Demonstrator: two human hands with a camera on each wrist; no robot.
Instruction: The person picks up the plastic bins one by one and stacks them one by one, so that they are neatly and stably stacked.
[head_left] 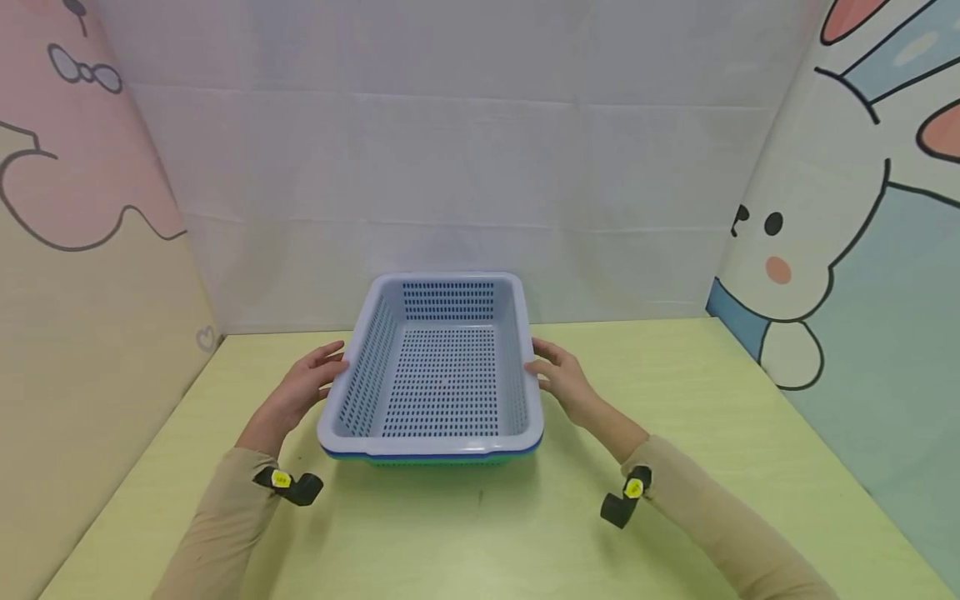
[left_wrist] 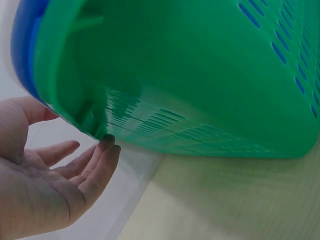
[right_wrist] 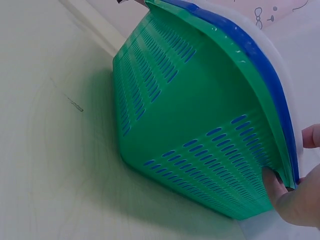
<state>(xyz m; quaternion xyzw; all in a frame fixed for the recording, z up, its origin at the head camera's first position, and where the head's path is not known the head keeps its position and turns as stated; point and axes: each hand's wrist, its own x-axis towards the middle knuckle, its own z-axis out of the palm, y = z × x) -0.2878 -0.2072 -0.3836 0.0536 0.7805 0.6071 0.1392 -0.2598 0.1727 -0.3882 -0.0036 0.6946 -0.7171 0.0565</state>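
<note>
A stack of nested plastic baskets stands on the table: a pale grey-white basket (head_left: 442, 446) on top, then a blue basket (left_wrist: 25, 47), with a green basket (right_wrist: 195, 100) outermost. Holes perforate their walls. At the left rim my left hand (head_left: 303, 383) holds the stack, thumb by the upper edge and fingertips touching under the green rim in the left wrist view. My right hand (head_left: 562, 379) grips the opposite rim, thumb and fingers on either side of it in the right wrist view. Inside the top basket only its perforated floor shows.
The yellow-green table (head_left: 450, 533) reaches back to a white cloth wall (head_left: 465, 167). Cartoon-printed side panels, with a rabbit (head_left: 802, 250) on the right one, bound the space. Each sleeve carries a black strap with a small camera mount (head_left: 300, 489).
</note>
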